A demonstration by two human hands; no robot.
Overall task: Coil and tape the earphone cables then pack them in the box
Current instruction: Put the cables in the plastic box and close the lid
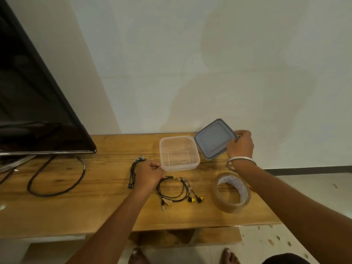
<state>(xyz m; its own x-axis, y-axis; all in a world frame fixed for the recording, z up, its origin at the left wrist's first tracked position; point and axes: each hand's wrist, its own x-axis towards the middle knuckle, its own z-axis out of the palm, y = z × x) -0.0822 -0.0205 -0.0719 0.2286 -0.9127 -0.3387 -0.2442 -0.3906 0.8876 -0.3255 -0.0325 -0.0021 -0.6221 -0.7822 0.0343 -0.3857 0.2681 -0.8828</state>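
A clear plastic box stands open and empty at the back of the wooden table. My right hand holds its grey-blue lid, tilted up just right of the box. My left hand grips the box's front left corner. A coiled black earphone cable with yellow earbuds and pieces of tape lies in front of the box. Another bundled black cable lies left of my left hand, partly hidden by it.
A roll of clear tape stands at the right of the table, near its edge. A black television on a metal stand fills the left, with a thick black power cord looped beneath it. The wall rises directly behind the table.
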